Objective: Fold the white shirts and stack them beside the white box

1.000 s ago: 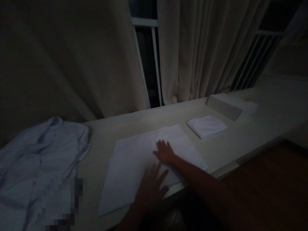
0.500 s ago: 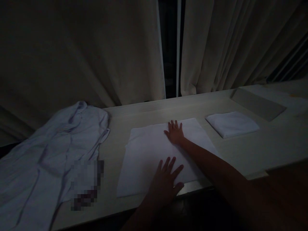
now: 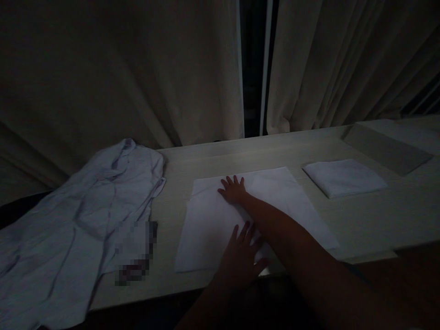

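Note:
A flat white cloth [image 3: 206, 229] lies spread on the pale table. My right hand [image 3: 233, 189] rests palm down on its far part, left of the middle, with the fingers spread. Nearer the table's front edge, my left hand [image 3: 241, 254] is also on the cloth, fingers apart and holding nothing. The right forearm passes close beside the left fingertips and hides part of the cloth. To the right sits a folded white cloth [image 3: 345, 178], touched by neither hand.
A crumpled light shirt [image 3: 127, 192] covers the left end of the table [image 3: 275, 152]. At the right back lies a flat grey panel [image 3: 387, 147]. Beige curtains [image 3: 192, 73] hang behind the table. A blurred-out patch [image 3: 135, 252] lies beside the shirt.
My right hand has slid left across the far part of the cloth. My left hand stays near the front edge. The view has shifted slightly.

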